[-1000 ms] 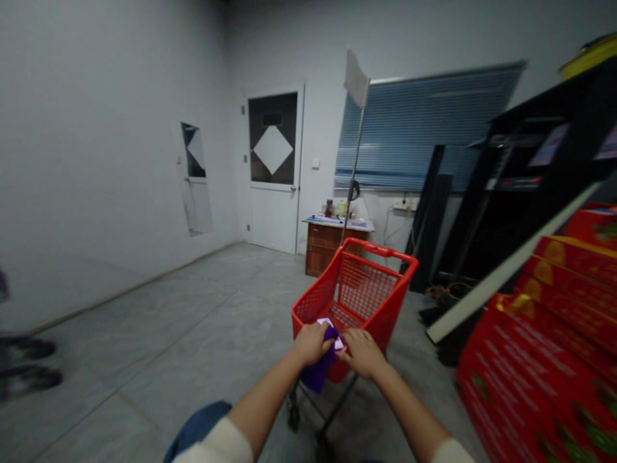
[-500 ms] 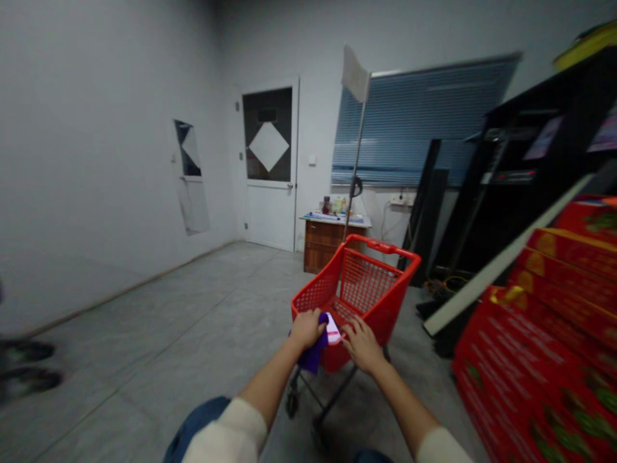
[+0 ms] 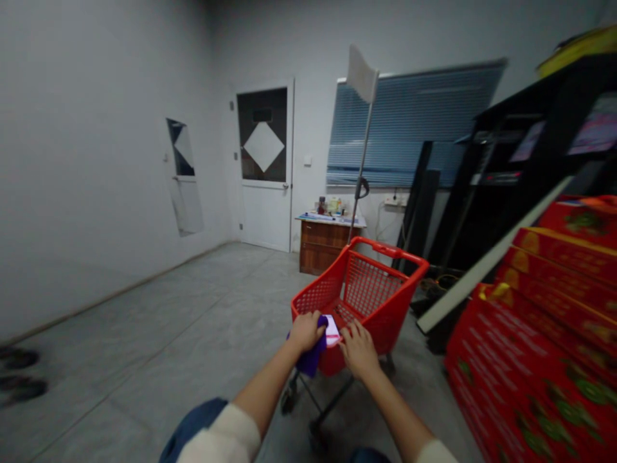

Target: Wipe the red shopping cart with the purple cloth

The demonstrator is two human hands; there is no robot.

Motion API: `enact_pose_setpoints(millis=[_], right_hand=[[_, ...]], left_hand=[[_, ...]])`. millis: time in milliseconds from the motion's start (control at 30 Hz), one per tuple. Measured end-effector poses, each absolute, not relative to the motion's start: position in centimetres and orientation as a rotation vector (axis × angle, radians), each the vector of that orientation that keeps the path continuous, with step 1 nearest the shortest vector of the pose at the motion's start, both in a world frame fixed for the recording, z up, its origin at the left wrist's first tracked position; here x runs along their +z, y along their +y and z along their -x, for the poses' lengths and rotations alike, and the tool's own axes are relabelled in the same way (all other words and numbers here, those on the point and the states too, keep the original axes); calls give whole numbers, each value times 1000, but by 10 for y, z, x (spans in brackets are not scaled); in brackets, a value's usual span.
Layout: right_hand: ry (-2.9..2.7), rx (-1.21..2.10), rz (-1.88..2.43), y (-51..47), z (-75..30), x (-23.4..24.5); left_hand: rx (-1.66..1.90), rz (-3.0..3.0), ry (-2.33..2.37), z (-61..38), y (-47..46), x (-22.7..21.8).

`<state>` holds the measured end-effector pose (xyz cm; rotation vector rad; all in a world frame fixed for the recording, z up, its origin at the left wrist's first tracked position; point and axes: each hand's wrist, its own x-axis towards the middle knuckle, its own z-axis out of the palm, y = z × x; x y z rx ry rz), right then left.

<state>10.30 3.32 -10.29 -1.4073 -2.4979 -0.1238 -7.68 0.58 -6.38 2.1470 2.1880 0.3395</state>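
Observation:
A small red plastic shopping cart stands in front of me, its near end between my two hands. My left hand is closed on a purple cloth, pressed to the left part of the cart's near rim; the cloth hangs down outside it. My right hand grips the near rim on the right, with fingers bent over it. Between the hands, a white and pink label lies on the cart's near end. The undersides of both hands are hidden.
Red printed boxes are stacked close on the right, with a white board leaning behind. A flag pole rises behind the cart. Farther back are a wooden cabinet and a door. Shoes show at far left.
The cart's far end has swung slightly to the right, along with the flag. The room has shifted a little left in view. Both hands keep their places on the near rim.

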Motion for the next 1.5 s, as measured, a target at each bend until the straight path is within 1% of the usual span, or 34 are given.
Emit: enact_pose_setpoints(millis=[200,367,500,667,867,1000,1167,1333,1433,1500], right_hand=[[-2429,-202,1472,24,-77,-110],[-2532,-174,1313,33,-86,-87],[-2460,-231,1429,52,-105,-72],[-2461,-214,1449,56,-102,-77],[-2476,-124,1394,53,-98,-79],[-2473,-81,1433,49,-92,-77],[-2477,-119,1441,43,-88,-72],[-2547,-165,1428,49,-109,-62],[-2512,-209,1504,51,-118,-57],[-2497,-221,1533,50,-118,-57]], left_hand=[[409,-2190,2083,72,-3,-75],[412,-2193,1995,105,-3,-71],[438,-2060,2110,112,0,-69],[485,-1952,2312,84,-5,-72],[534,-2047,2176,107,-9,-70],[478,-1969,2303,104,-3,-72],[511,-2033,2339,69,9,-72],[470,-1992,2250,96,7,-69],[455,-1902,2323,109,6,-70],[447,-1849,2416,101,9,-70]])
